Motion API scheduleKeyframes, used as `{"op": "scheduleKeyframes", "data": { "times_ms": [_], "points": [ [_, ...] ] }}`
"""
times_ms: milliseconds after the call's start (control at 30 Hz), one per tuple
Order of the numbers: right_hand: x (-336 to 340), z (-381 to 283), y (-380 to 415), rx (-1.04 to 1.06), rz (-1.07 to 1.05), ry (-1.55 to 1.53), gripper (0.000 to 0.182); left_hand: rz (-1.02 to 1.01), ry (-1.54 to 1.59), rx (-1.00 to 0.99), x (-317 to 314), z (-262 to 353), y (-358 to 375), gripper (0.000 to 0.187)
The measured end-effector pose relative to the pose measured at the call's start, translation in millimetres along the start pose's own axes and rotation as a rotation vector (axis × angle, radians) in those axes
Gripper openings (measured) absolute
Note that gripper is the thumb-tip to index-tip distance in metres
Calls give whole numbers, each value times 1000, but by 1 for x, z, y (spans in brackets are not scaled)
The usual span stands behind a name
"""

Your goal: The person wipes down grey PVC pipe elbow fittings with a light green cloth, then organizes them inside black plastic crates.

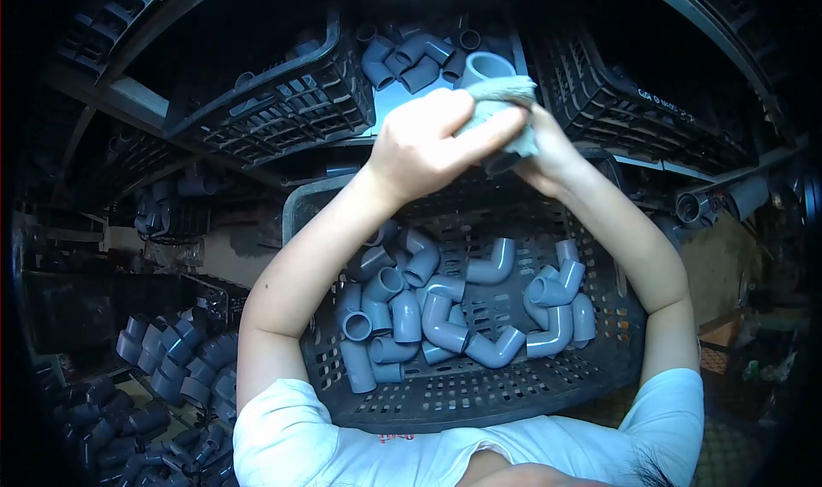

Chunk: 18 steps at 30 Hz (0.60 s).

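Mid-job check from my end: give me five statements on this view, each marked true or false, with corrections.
1. The left hand holds a pale cloth against a grey pipe fitting. True.
2. The right hand hangs idle beside the body. False: the right hand is up at that same fitting.
3. Grey elbow fittings lie in the dark crate nearest the body. True.
4. White sleeves reach both wrists. False: the white sleeves are short.
5. Beyond the hands, loose fittings lie between a left crate and a right crate. True.
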State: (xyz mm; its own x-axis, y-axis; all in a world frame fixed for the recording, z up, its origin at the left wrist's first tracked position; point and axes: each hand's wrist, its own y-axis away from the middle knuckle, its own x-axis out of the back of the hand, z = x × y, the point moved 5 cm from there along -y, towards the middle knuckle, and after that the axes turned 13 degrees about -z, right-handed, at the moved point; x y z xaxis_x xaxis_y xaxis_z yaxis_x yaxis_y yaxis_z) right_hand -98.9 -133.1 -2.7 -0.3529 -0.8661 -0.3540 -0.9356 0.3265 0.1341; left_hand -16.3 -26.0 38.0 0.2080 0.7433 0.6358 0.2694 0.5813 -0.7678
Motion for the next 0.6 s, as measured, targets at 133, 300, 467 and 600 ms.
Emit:
{"op": "scheduleKeyframes", "data": {
  "times_ms": [133, 300, 467, 600],
  "points": [
    [4, -18, 0, -48, -101, 88, 67, -68, 17, 47, -10, -8, 3, 42],
    [8, -10, 0, -25, -150, 31, 64, -110, -19, -213, -7, 14, 2, 47],
    [13, -21, 1, -104, -94, 76, 78, -85, -52, -29, -2, -16, 3, 61],
    [18, -23, -6, -56, -109, 192, 84, 22, -14, -18, -7, -11, 6, 53]
  ]
}}
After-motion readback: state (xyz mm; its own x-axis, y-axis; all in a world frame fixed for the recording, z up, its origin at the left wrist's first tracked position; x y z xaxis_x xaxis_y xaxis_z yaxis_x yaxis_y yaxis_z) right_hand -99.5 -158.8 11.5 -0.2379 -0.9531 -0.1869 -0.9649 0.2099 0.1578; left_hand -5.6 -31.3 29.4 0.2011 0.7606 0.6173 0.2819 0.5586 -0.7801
